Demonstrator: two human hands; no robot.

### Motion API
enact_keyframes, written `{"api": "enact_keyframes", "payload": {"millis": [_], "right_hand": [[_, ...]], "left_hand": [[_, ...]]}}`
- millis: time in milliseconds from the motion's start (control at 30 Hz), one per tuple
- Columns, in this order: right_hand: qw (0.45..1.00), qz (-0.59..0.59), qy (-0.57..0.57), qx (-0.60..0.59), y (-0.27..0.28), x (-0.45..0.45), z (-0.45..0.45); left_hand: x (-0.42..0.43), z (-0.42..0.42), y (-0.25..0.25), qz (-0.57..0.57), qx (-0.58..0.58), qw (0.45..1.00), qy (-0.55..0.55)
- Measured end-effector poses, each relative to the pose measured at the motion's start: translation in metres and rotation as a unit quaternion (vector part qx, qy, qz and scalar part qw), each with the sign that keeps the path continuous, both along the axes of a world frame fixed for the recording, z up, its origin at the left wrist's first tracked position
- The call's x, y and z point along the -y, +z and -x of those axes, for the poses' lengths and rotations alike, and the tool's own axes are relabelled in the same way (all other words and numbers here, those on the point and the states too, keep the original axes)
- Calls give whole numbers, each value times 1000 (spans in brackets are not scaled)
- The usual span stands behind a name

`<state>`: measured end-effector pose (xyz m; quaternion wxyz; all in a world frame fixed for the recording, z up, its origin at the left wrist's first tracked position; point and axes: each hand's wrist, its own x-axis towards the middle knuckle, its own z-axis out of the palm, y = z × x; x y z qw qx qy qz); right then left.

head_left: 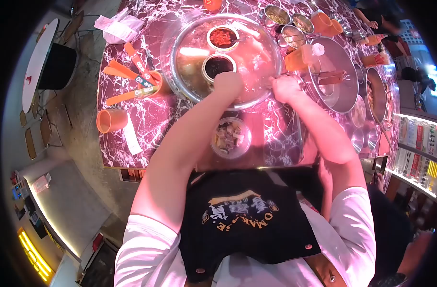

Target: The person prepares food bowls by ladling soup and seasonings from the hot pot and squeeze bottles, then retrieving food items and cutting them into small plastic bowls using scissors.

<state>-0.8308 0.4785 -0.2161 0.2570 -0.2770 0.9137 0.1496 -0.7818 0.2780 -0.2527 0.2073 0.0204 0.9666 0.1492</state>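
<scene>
A large round metal tray (pixel 176 82) lies on the marbled table. On it stand a bowl of chopped red chili (pixel 222 37) and a bowl of dark sauce (pixel 218 67). My left hand (pixel 228 87) is closed at the near edge of the dark sauce bowl; its fingertips and anything in them are hidden. My right hand (pixel 286 87) is closed at the tray's right rim, beside a shiny metal piece. What it grips is unclear. Nearer to me, a clear round tub of chopped food (pixel 231 137) sits between my forearms.
Left of the tray stand an orange cup with flat orange sticks (pixel 132 73), another orange cup (pixel 112 121) and a paper slip (pixel 131 136). A large metal bowl (pixel 340 98), small seasoning bowls (pixel 277 16) and an orange container (pixel 295 58) crowd the right. Another person (pixel 391 229) is at right.
</scene>
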Motion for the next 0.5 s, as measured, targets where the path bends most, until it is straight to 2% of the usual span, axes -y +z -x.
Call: {"api": "enact_keyframes", "payload": {"millis": [33,100,167,233,300,467,500], "right_hand": [[1000,6,9,1,6,-10,2],[1000,10,17,2,20,-30,2],[994,82,64,-23,34,-50,-2],[991,103,72,-44,39,-63,-6],[989,121,72,-43,55,-66,-14],[991,117,37,-43,68,-63,-23],[991,126,-16,-31,72,-61,-24]], "left_hand": [[7,-1,-5,-31,-10,998,45],[23,-9,1,-41,13,997,60],[37,-19,2,-53,36,995,78],[47,-27,-2,-126,18,986,108],[54,-33,-9,-148,21,981,126],[57,-46,-34,-217,23,960,176],[55,-48,-41,-271,14,937,220]]}}
